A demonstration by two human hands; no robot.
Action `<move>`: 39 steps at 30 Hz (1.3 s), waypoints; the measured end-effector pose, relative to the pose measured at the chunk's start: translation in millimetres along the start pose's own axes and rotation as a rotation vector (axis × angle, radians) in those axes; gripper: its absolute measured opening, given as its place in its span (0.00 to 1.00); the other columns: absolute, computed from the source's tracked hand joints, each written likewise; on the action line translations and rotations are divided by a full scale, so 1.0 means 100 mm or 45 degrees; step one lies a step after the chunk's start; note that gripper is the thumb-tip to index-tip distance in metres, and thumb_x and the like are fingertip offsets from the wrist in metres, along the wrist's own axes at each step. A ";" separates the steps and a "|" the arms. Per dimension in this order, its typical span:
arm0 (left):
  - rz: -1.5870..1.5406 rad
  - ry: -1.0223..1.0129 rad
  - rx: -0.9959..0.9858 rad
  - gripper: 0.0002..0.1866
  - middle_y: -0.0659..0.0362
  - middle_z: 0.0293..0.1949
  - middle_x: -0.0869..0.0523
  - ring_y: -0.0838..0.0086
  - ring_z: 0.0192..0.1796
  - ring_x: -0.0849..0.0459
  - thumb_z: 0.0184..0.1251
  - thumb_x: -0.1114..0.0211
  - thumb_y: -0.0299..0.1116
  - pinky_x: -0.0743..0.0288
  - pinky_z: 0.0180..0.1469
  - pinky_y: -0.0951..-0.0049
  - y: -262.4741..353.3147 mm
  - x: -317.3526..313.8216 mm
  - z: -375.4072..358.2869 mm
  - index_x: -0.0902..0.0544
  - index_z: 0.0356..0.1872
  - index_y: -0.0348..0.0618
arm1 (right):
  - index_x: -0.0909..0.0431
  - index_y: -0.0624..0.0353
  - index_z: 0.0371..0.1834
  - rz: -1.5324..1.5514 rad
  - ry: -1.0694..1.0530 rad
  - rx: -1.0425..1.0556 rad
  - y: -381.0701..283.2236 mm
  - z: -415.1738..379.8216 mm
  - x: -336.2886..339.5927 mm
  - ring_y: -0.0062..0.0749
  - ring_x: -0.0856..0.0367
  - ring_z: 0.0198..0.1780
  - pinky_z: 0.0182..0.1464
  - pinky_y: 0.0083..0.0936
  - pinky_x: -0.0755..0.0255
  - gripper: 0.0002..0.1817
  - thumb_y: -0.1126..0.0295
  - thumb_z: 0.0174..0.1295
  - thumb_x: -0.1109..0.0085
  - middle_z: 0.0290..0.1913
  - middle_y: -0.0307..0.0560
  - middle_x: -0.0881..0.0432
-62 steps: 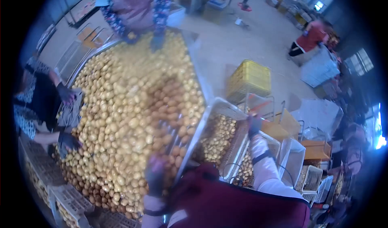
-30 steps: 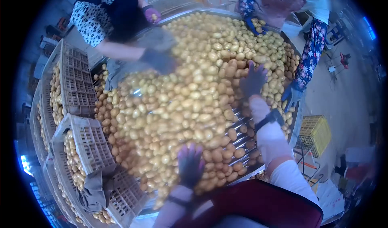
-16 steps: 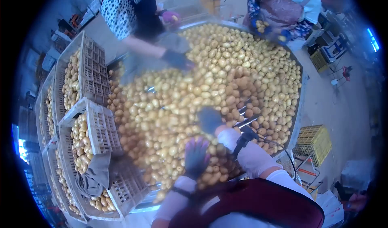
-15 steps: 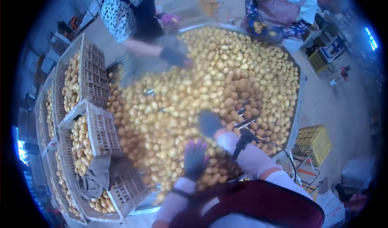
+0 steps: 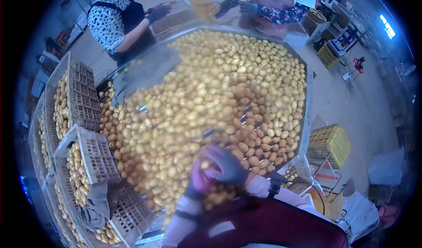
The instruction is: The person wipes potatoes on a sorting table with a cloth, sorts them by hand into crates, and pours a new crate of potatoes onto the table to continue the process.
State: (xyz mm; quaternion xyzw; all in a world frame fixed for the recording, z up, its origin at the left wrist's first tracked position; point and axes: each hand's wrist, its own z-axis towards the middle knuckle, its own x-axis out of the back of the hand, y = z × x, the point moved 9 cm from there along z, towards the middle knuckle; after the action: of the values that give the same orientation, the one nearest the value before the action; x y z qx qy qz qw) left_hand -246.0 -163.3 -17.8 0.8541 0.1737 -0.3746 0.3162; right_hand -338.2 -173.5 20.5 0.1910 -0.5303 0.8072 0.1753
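Note:
In the head view, my left hand (image 5: 198,180) and my right hand (image 5: 228,166), both in grey and purple gloves, come together low over a heap of potatoes (image 5: 189,111). A small potato (image 5: 205,164) shows between them, with the fingers of both hands curled around it. Blur hides whether more potatoes are inside the grip. The heap lies on a wide metal-rimmed sorting table (image 5: 310,94). Dark gaps with metal bars (image 5: 244,114) show among the browner potatoes beyond my right hand.
Plastic crates (image 5: 85,96) filled with potatoes stand along the left, one with a grey cloth (image 5: 97,204) over its edge. A grey sheet (image 5: 149,70) lies at the far left of the table. Two co-workers stand across it. A yellow crate (image 5: 329,144) is at the right.
My hands were apart and spread over the potatoes; now they meet around a potato. The co-workers' hands have moved back from the heap. The whole view has shifted.

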 end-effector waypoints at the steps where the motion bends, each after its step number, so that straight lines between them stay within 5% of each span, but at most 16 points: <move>1: 0.134 0.031 -0.021 0.27 0.57 0.47 0.20 0.74 0.39 0.21 0.82 0.50 0.50 0.24 0.39 0.74 -0.05 0.27 0.12 0.32 0.68 0.40 | 0.28 0.61 0.67 -0.041 0.024 0.062 -0.09 0.09 0.08 0.47 0.26 0.68 0.70 0.38 0.33 0.25 0.64 0.68 0.40 0.63 0.59 0.23; 3: 0.223 0.072 -0.034 0.23 0.61 0.39 0.21 0.79 0.31 0.25 0.83 0.51 0.49 0.31 0.30 0.79 -0.18 0.91 0.34 0.29 0.64 0.41 | 0.27 0.61 0.67 -0.133 0.361 -0.335 0.84 -0.07 0.26 0.50 0.26 0.67 0.69 0.41 0.34 0.25 0.63 0.69 0.42 0.64 0.58 0.24; 5: -0.027 0.074 0.023 0.20 0.64 0.33 0.23 0.82 0.26 0.29 0.83 0.51 0.47 0.39 0.24 0.81 -0.18 1.03 0.35 0.26 0.59 0.41 | 0.26 0.60 0.65 -0.320 0.412 -0.639 1.62 0.01 0.67 0.52 0.25 0.64 0.67 0.43 0.31 0.26 0.59 0.66 0.40 0.61 0.59 0.22; 7: -0.142 0.038 0.014 0.18 0.66 0.30 0.24 0.83 0.24 0.30 0.83 0.50 0.45 0.42 0.22 0.81 -0.05 0.95 0.31 0.25 0.57 0.40 | 0.24 0.58 0.60 -1.248 0.489 -0.311 1.95 0.11 0.95 0.53 0.20 0.55 0.55 0.47 0.25 0.22 0.61 0.66 0.42 0.55 0.56 0.20; 9: 0.038 -0.016 -0.089 0.17 0.65 0.29 0.24 0.83 0.25 0.30 0.82 0.49 0.42 0.41 0.22 0.81 0.12 0.84 0.26 0.24 0.57 0.39 | 0.24 0.59 0.57 -1.212 0.415 -0.458 2.21 0.29 1.13 0.53 0.19 0.51 0.52 0.49 0.24 0.19 0.63 0.65 0.43 0.51 0.56 0.20; 14: 1.618 0.147 -0.849 0.20 0.64 0.28 0.24 0.83 0.25 0.30 0.83 0.50 0.42 0.40 0.23 0.81 0.57 0.37 0.16 0.25 0.60 0.36 | 0.25 0.59 0.54 -1.079 0.186 -0.767 2.66 0.65 1.33 0.55 0.18 0.49 0.50 0.48 0.23 0.17 0.65 0.63 0.43 0.47 0.59 0.19; 16: 1.480 0.172 -0.823 0.21 0.64 0.27 0.24 0.82 0.24 0.30 0.83 0.50 0.43 0.40 0.24 0.80 0.52 0.51 0.19 0.26 0.61 0.35 | 0.25 0.59 0.53 -1.044 0.172 -0.758 2.72 0.63 1.30 0.57 0.17 0.49 0.50 0.49 0.23 0.17 0.65 0.62 0.42 0.47 0.60 0.19; 19: 0.644 0.168 -0.435 0.23 0.64 0.28 0.24 0.80 0.24 0.30 0.83 0.51 0.45 0.38 0.24 0.80 0.27 0.83 0.37 0.26 0.61 0.34 | 0.26 0.60 0.54 -1.041 0.070 -0.811 2.60 0.57 1.20 0.60 0.17 0.49 0.52 0.49 0.23 0.20 0.64 0.61 0.41 0.48 0.62 0.18; 24: -0.020 0.045 -0.184 0.30 0.59 0.36 0.21 0.77 0.29 0.26 0.83 0.54 0.54 0.31 0.32 0.77 0.02 1.00 0.45 0.29 0.64 0.35 | 0.33 0.62 0.69 -0.659 -0.003 -1.014 2.33 0.12 0.99 0.61 0.19 0.54 0.52 0.51 0.23 0.32 0.62 0.61 0.39 0.54 0.62 0.17; 26: -0.210 0.015 -0.204 0.32 0.57 0.42 0.20 0.75 0.35 0.23 0.83 0.55 0.57 0.26 0.39 0.74 0.03 0.96 0.41 0.30 0.66 0.35 | 0.34 0.63 0.70 -0.712 -0.088 -0.728 2.10 0.09 0.85 0.54 0.19 0.56 0.58 0.45 0.25 0.28 0.62 0.69 0.45 0.54 0.60 0.18; 30: -0.166 0.070 -0.332 0.33 0.54 0.56 0.20 0.68 0.54 0.19 0.82 0.55 0.58 0.23 0.59 0.67 0.07 0.56 0.21 0.32 0.69 0.38 | 0.32 0.63 0.69 -0.181 0.560 -0.494 0.97 -0.32 0.78 0.47 0.20 0.59 0.63 0.36 0.28 0.24 0.62 0.75 0.51 0.56 0.56 0.19; 31: -0.132 -0.192 -0.340 0.32 0.52 0.67 0.25 0.63 0.62 0.20 0.83 0.56 0.55 0.25 0.66 0.63 -0.07 0.67 0.37 0.36 0.73 0.38 | 0.32 0.63 0.69 -0.070 0.663 -0.501 0.70 -0.41 0.71 0.45 0.21 0.59 0.64 0.34 0.29 0.24 0.63 0.76 0.52 0.57 0.54 0.19; 34: 1.150 -0.131 -0.753 0.30 0.48 0.66 0.27 0.60 0.64 0.24 0.81 0.53 0.48 0.31 0.67 0.58 -0.03 -0.37 -0.26 0.37 0.74 0.37 | 0.27 0.60 0.66 0.497 0.498 -0.297 0.11 -0.52 0.35 0.36 0.22 0.59 0.65 0.29 0.29 0.21 0.59 0.78 0.50 0.59 0.47 0.23; 35: 1.552 -0.092 -0.909 0.30 0.46 0.66 0.28 0.59 0.64 0.25 0.80 0.52 0.45 0.32 0.66 0.57 -0.06 -0.62 -0.40 0.37 0.74 0.36 | 0.27 0.59 0.65 1.550 0.520 -0.418 0.46 -0.66 -0.09 0.34 0.22 0.58 0.64 0.29 0.28 0.21 0.58 0.78 0.50 0.57 0.47 0.22; 37: 2.314 -0.051 -1.220 0.31 0.42 0.68 0.30 0.55 0.63 0.24 0.75 0.48 0.41 0.30 0.62 0.52 -0.25 -0.89 -0.53 0.36 0.73 0.34 | 0.25 0.58 0.61 2.626 0.448 -0.511 0.67 -0.78 -0.45 0.31 0.21 0.57 0.62 0.29 0.26 0.20 0.56 0.77 0.49 0.52 0.47 0.19; 39: 2.443 -0.238 -1.304 0.33 0.40 0.71 0.35 0.49 0.67 0.29 0.73 0.45 0.40 0.35 0.66 0.50 -0.36 -0.96 -0.57 0.39 0.75 0.34 | 0.24 0.59 0.57 2.392 0.519 -0.530 0.67 -0.88 -0.16 0.29 0.21 0.52 0.57 0.28 0.25 0.17 0.58 0.76 0.48 0.46 0.46 0.19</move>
State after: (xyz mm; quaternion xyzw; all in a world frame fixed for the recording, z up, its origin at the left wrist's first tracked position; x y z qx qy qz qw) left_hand -298.0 -104.3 68.7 0.3694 -0.4542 0.0812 0.8066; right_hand -367.4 -118.8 -72.5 -0.4859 -0.5576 0.5262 -0.4197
